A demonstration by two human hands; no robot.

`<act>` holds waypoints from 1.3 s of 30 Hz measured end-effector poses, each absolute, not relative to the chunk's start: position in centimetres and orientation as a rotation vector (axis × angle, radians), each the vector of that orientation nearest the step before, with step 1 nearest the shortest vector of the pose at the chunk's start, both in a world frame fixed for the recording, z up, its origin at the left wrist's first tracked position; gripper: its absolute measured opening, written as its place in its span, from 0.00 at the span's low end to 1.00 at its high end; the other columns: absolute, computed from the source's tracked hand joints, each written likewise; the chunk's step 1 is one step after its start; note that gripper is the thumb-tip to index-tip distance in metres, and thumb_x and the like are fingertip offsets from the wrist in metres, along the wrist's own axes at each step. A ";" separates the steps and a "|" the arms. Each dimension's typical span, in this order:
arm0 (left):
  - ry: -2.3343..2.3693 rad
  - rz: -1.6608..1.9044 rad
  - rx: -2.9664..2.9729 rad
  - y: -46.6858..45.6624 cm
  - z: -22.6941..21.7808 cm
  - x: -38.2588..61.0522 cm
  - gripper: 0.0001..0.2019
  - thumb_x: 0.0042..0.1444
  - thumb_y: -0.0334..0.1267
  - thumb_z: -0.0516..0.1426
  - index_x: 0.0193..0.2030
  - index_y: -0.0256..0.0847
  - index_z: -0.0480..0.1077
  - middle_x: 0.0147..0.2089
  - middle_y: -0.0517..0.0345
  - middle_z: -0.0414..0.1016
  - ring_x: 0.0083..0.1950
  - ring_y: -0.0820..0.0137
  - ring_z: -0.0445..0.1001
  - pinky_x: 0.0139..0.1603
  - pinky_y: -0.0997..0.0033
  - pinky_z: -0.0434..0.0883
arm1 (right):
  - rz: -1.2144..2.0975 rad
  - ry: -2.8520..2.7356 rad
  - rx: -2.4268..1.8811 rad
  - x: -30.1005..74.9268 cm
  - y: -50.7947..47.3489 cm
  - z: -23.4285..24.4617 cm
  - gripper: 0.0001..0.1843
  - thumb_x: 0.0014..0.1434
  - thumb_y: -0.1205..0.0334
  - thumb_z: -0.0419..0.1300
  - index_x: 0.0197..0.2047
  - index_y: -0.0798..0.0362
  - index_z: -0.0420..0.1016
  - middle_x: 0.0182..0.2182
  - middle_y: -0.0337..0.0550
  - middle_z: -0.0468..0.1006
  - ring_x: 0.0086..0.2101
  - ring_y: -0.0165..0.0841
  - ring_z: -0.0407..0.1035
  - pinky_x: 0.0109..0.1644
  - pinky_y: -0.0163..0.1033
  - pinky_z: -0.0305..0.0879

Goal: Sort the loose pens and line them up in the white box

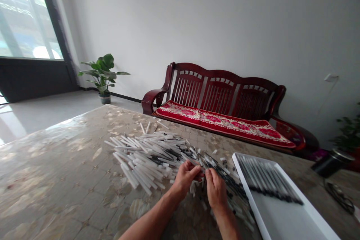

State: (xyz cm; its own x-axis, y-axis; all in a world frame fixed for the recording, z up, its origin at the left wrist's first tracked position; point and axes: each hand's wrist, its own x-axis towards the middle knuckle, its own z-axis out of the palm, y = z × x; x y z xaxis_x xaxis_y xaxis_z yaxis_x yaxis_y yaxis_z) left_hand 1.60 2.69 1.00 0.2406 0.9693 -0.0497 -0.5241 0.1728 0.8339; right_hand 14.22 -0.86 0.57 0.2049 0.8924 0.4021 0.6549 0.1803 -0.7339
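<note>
Bare forearms [157, 213] rise from six o'clock, and what a delicate spot: left hand [184, 178] and right hand [216, 189] meet mid-desk [56, 180], fingers of both pinching, it seems, one slim part [202, 169], too blurred to name. Danger from the left first: at ten o'clock from the hands lie the pale tubes [140, 159], loosely heaped, and one bump of that left wrist could set them rolling. Dead centre, a loose pinch could drop the slim part among near-lookalikes! Over at three o'clock, the dark rods [232, 182] crowd the right hand; a sleeveless elbow swinging wide might jolt the white tray [292, 225] beyond, and its bare near half leaves the row of pens [268, 176] room to slide. Now the count, left to right: one potted plant [105, 75] at ten o'clock; tubes by the dozen, overlapping past counting; two hands; one sofa [219, 93] towards twelve; rods, many, tangled; one tray, roughly a dozen pens, blur forbidding better; one black cup [332, 163] at three.
</note>
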 end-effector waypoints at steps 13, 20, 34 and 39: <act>0.783 1.362 0.746 4.1 1.3 0.6 0.22 0.40 0.53 0.68 0.32 0.40 0.68 0.28 0.63 0.72 0.29 0.72 0.74 0.27 0.76 0.70 | 0.213 -1.463 -1.610 16.5 -0.7 0.2 0.21 0.65 0.49 0.48 0.38 0.50 0.78 0.30 0.44 0.81 0.31 0.38 0.75 0.34 0.38 0.67; 0.806 1.369 0.736 4.8 1.1 0.2 0.22 0.41 0.56 0.66 0.31 0.40 0.68 0.27 0.65 0.69 0.28 0.74 0.72 0.28 0.76 0.70 | -0.024 -1.946 -1.621 16.1 -1.3 0.6 0.13 0.59 0.66 0.53 0.38 0.46 0.80 0.38 0.43 0.78 0.39 0.37 0.73 0.42 0.38 0.66; 0.750 1.305 0.846 4.6 0.7 0.4 0.15 0.50 0.50 0.61 0.36 0.40 0.67 0.32 0.61 0.73 0.33 0.71 0.74 0.36 0.71 0.73 | -0.084 -1.769 -1.549 15.7 -0.9 -0.4 0.08 0.63 0.59 0.54 0.36 0.48 0.74 0.35 0.45 0.78 0.38 0.40 0.73 0.41 0.41 0.67; 0.929 1.309 1.415 4.4 0.5 0.4 0.08 0.58 0.41 0.51 0.36 0.41 0.68 0.30 0.61 0.70 0.33 0.71 0.70 0.37 0.72 0.69 | 0.522 -1.173 -1.382 16.2 -0.1 -0.1 0.22 0.59 0.46 0.55 0.50 0.51 0.71 0.32 0.43 0.79 0.27 0.37 0.73 0.27 0.39 0.69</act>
